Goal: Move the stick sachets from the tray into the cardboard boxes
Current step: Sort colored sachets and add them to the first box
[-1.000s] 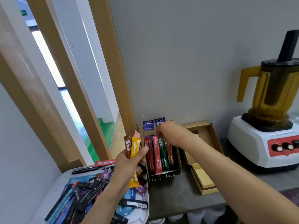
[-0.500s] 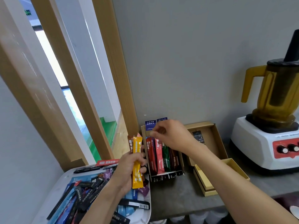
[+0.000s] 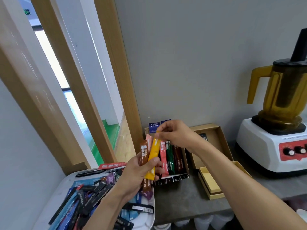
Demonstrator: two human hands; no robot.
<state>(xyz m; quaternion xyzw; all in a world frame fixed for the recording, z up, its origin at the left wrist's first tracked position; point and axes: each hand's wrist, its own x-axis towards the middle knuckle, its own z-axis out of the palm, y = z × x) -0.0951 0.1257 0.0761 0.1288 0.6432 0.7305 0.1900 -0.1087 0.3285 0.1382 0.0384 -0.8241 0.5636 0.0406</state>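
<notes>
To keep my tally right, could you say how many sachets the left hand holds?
3 in the left hand: brown sachet leftmost, pink sachet behind, orange sachet in front, also pinched by the right hand. More may be hidden.

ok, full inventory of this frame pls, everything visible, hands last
tray: 1, white, lower left
loose sachets: many, mostly black and blue, piled in tray
yellow sachet: 1, yellow, held in both hands
brown sachet: 1, brown, in left hand
pink sachet: 1, pink, in left hand, mostly hidden
filled box: 1, cardboard, against wall
boxed sachets: several, red, green, brown, in filled box
open box: 1, cardboard, right of filled box
small box: 1, yellow, in front of open box
blender: 1, white base, amber jug, far right
counter: 1, grey
left hand: grips three sachets
right hand: pinches yellow sachet's top
</notes>
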